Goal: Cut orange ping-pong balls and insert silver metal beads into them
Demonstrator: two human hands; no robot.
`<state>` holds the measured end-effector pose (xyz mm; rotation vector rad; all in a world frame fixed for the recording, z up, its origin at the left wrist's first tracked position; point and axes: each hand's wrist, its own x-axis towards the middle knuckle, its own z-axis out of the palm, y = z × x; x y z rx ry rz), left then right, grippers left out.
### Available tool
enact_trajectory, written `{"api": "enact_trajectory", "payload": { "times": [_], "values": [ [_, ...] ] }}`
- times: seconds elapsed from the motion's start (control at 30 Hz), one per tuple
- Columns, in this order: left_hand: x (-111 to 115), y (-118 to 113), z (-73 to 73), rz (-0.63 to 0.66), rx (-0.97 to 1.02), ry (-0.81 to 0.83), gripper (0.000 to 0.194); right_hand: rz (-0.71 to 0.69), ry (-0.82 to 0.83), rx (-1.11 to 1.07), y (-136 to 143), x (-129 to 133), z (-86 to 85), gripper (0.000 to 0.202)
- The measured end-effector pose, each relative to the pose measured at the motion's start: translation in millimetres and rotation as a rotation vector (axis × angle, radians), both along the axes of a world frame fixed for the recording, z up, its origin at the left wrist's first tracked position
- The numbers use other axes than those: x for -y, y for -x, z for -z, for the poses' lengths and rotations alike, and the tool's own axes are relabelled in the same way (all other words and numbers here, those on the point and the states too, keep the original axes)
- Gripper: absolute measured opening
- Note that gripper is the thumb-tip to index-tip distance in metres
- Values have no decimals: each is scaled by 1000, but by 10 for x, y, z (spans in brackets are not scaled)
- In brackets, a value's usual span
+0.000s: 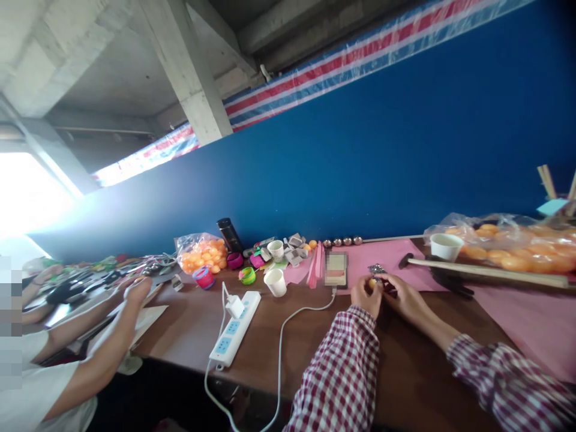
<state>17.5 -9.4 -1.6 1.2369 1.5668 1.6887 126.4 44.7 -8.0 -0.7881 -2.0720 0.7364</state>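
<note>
Both hands meet over the near edge of the pink paper [387, 255], with the fingertips close together. My left hand [365, 298] is closed, and a small yellowish spot shows at its fingertips. Bent in a pinch, the fingers of my right hand [407, 298] meet it from the right, with something small and dark under them. What the hands hold is mostly hidden and too small to name. Just beyond the fingertips lies a little heap of shiny metal pieces [377, 269]. A phone [336, 270] with a charging cable lies to the left of my left hand.
A hammer [486, 271] lies to the right, near a white cup [445, 246] and a bag of orange balls [517, 255]. Several metal balls [342, 242] line the back. Leftward are a power strip [236, 330], another paper cup [275, 282] and a co-worker's arms [103, 342].
</note>
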Motion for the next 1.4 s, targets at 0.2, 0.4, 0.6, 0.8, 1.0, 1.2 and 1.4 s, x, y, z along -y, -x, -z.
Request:
{"api": "enact_trajectory", "payload": {
  "times": [0.2,0.4,0.6,0.8,1.0,1.2,1.4],
  "values": [
    [-22,23,12,-5,12,-2,33,-2,-5,-6,1,-14,1,37],
    [-69,96,-10,18,94,-78,27,-20,9,-52,12,40,-67,38],
    [-93,104,38,96,316,3,28,-19,29,-51,-15,37,-79,41],
    [-121,81,24,248,615,30,31,40,-29,-36,-23,41,-71,42],
    [-229,117,27,-29,886,-8,35,279,-66,-20,-77,-71,-27,34],
    [-231,144,40,23,883,-37,34,325,-65,160,-24,-196,-99,28],
    [-200,121,3,46,889,-25,30,276,-138,415,216,-223,-323,23]
  ]
}}
